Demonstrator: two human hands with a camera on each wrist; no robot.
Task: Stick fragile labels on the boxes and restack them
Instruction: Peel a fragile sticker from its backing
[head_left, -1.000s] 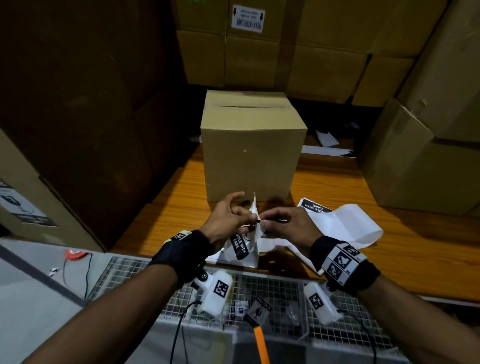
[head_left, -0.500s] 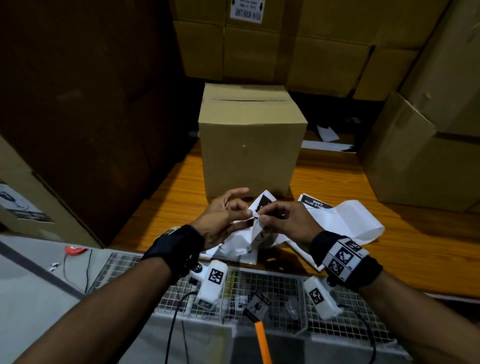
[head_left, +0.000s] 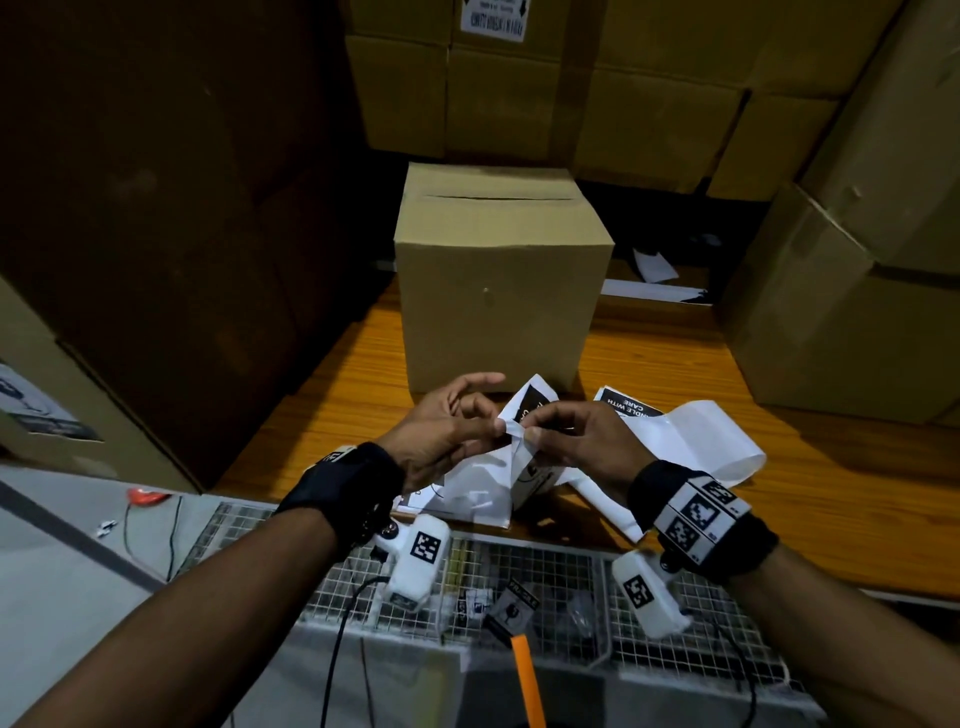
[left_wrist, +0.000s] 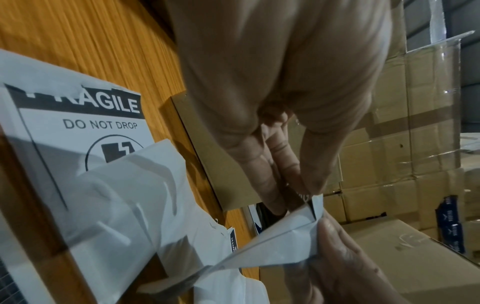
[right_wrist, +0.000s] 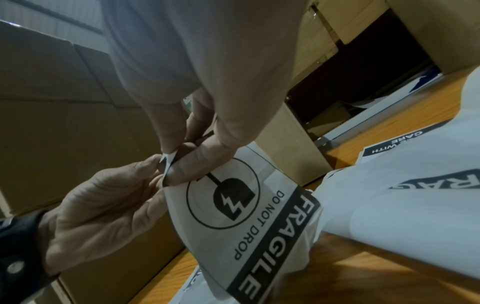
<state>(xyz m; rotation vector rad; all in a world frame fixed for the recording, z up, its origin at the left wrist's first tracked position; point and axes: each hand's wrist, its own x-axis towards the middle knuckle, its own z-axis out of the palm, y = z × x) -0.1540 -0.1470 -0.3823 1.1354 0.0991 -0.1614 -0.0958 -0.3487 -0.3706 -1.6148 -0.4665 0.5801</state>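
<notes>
I have both hands (head_left: 511, 434) raised just above the surface (head_left: 779, 499) in front of the box (head_left: 498, 291), the left hand (head_left: 441, 431) and right hand (head_left: 576, 441) each pinching one layer at a corner of the fragile label (right_wrist: 241, 207), I judge to peel it from its backing. It is white, curled, printed "FRAGILE DO NOT DROP" around a circled black symbol.

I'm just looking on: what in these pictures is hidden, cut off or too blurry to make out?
- Label on the stacked boxes, head view: cut by the top edge, print too small to read.
- Box on the table, head view: only top and near face show, both bare; other sides hidden.
- Fragile label, right wrist view: left hand and right hand cover the pinched corner, so how far the backing has peeled is unclear.
</notes>
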